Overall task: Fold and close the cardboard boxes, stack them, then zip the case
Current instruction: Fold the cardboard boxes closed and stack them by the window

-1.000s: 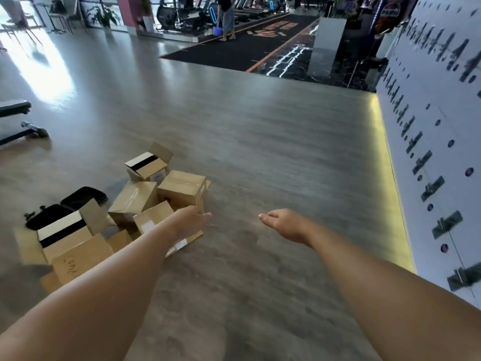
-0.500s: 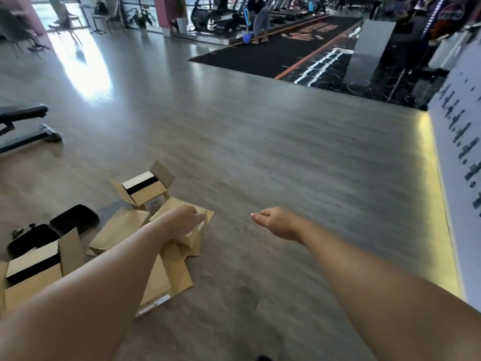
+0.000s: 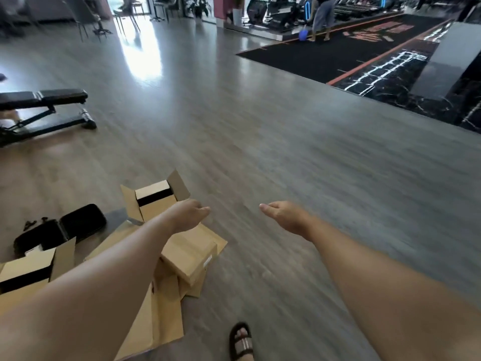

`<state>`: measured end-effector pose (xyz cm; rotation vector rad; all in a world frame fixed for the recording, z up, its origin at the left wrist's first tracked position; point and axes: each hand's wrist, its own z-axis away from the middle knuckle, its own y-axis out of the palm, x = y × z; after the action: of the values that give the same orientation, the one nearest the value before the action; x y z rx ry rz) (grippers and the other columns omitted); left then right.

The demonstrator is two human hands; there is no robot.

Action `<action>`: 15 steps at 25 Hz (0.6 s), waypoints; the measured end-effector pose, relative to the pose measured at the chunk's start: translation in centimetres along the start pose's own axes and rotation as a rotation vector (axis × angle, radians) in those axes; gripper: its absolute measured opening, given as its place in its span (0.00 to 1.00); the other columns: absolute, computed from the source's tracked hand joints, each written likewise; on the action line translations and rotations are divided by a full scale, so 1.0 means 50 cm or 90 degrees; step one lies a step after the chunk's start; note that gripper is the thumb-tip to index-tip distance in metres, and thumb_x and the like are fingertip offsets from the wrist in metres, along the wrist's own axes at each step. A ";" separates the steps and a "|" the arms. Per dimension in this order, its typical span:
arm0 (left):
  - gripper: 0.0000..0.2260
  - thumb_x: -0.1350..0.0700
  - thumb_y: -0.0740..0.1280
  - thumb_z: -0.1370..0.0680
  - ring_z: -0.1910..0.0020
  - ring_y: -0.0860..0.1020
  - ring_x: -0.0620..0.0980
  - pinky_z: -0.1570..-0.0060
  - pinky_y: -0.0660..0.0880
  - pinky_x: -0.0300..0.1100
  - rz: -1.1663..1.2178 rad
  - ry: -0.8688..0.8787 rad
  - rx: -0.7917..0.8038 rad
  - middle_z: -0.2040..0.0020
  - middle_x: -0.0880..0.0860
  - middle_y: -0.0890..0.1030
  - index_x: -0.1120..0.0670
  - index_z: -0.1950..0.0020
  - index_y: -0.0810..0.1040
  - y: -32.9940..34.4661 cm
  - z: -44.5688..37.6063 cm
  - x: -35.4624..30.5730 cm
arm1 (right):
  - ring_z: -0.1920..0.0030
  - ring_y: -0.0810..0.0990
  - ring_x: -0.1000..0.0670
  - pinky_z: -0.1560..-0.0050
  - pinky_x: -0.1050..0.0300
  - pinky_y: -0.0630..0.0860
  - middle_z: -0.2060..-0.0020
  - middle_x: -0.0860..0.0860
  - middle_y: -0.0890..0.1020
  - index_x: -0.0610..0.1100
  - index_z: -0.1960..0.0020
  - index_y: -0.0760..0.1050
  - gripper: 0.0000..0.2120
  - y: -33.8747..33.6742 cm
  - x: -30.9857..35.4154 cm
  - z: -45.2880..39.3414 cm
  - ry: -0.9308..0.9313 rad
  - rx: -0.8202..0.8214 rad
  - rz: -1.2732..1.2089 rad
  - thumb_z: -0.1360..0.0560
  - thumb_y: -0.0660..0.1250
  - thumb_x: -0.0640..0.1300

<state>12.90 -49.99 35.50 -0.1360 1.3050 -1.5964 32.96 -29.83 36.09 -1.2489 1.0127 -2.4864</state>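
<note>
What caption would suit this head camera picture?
Both hands, left and right, reach empty over cardboard boxes on a gym floor.

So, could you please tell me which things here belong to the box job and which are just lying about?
Job:
- open box
- closed box
- second open box
- black case

Lying about:
- bench
- chairs
- black mat

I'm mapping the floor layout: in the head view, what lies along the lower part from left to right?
Open box at the left edge → black case → open box with flaps up → left hand → right hand.
</note>
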 end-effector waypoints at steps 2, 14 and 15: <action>0.21 0.43 0.59 0.17 0.40 0.77 0.56 0.38 0.72 0.51 0.006 -0.008 -0.002 0.40 0.55 0.80 0.58 0.38 0.79 -0.041 -0.102 -0.024 | 0.29 0.72 0.44 0.34 0.54 0.68 0.29 0.45 0.75 0.42 0.29 0.75 0.29 -0.061 0.022 -0.099 0.001 0.025 0.000 0.18 0.59 0.63; 0.22 0.42 0.58 0.17 0.37 0.75 0.56 0.36 0.71 0.52 0.041 -0.114 -0.057 0.35 0.56 0.77 0.57 0.34 0.77 -0.203 -0.606 -0.116 | 0.37 0.78 0.45 0.36 0.49 0.73 0.36 0.46 0.80 0.45 0.35 0.79 0.30 -0.326 0.092 -0.723 -0.117 0.094 0.134 0.20 0.58 0.67; 0.21 0.43 0.58 0.17 0.37 0.75 0.55 0.36 0.72 0.51 0.055 -0.125 -0.067 0.35 0.56 0.77 0.57 0.34 0.77 -0.213 -0.637 -0.118 | 0.39 0.79 0.44 0.37 0.49 0.74 0.37 0.45 0.81 0.44 0.37 0.80 0.30 -0.340 0.097 -0.771 -0.129 0.098 0.146 0.20 0.58 0.68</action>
<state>-11.00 -25.73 33.71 -0.2909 1.2249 -1.4053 2.78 -0.11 34.17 -1.2312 0.8454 -2.1705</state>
